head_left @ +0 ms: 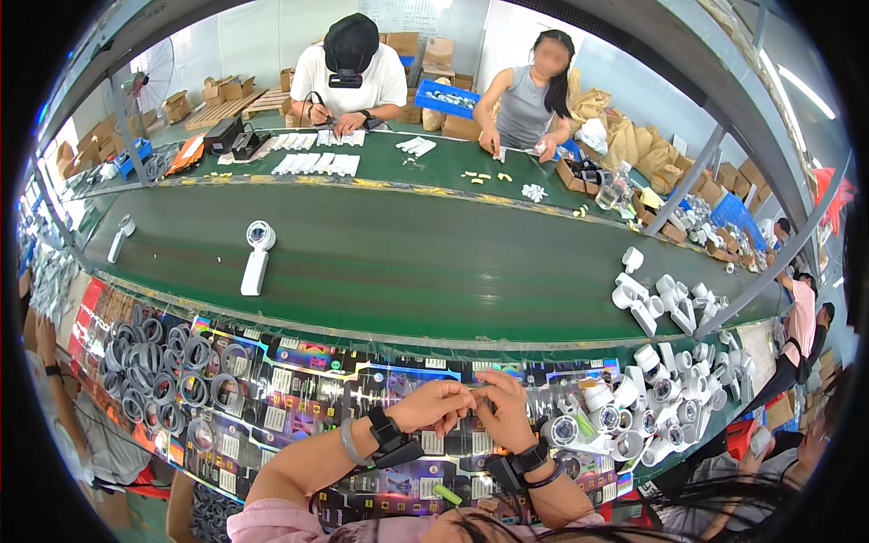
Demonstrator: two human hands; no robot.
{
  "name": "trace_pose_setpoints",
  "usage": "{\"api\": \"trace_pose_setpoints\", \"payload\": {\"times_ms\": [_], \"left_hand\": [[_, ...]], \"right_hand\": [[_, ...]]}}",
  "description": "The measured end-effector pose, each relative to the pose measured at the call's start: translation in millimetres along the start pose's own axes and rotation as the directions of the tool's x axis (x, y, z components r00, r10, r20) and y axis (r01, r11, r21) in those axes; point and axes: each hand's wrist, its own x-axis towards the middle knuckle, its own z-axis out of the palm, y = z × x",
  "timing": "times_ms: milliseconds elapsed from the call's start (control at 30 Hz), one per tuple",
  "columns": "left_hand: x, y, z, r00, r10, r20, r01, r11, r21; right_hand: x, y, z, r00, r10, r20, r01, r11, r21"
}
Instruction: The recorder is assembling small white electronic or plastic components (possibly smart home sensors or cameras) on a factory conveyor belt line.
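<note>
My left hand (433,405) and my right hand (504,412) meet above the printed sheets (362,385) that cover the bench in front of me. The fingers of both are bent and pressed together at the tips. Anything between them is too small to make out. Right of my right hand lies a pile of white handheld fans (634,412) with round heads, some showing a dark motor. A small light-green piece (447,493) rests on the sheets below my hands. Grey plastic rings (149,366) are heaped at the left.
Beyond the bench runs a green conveyor belt (389,262) carrying a white fan (258,258) and, at the right, a cluster of white parts (665,299). Two people work across it. A slanted metal post (769,262) stands at the right. Grey rings (217,516) also fill a box below left.
</note>
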Motion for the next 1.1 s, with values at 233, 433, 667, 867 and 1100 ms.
{"api": "trace_pose_setpoints", "payload": {"times_ms": [233, 433, 667, 867, 1100], "left_hand": [[0.3, -4.9, -4.2, 1.0, 0.02, 0.024, -0.02, 1.0, -0.008], [2.7, -1.5, 0.9, 0.999, 0.044, 0.014, -0.043, 0.999, -0.025], [-2.3, 1.8, 1.2, 0.999, 0.035, 0.009, -0.035, 0.999, -0.01], [-0.1, 0.6, -3.6, 0.998, 0.042, 0.039, -0.043, 0.999, 0.016], [0.5, 1.9, -1.2, 0.999, 0.025, 0.043, -0.026, 1.0, 0.001]], "right_hand": [[1.4, -4.9, -0.9, 1.0, -0.009, -0.015, 0.01, 1.0, 0.016], [0.6, -1.4, -2.3, 1.0, 0.0, 0.0, 0.0, 1.0, 0.025], [1.6, -3.7, 0.1, 1.0, -0.003, -0.013, 0.003, 1.0, 0.004], [4.7, -4.5, -1.5, 1.0, -0.02, -0.019, 0.02, 0.999, 0.029], [1.1, -1.8, -2.2, 1.0, -0.008, -0.005, 0.008, 1.0, 0.006]]}}
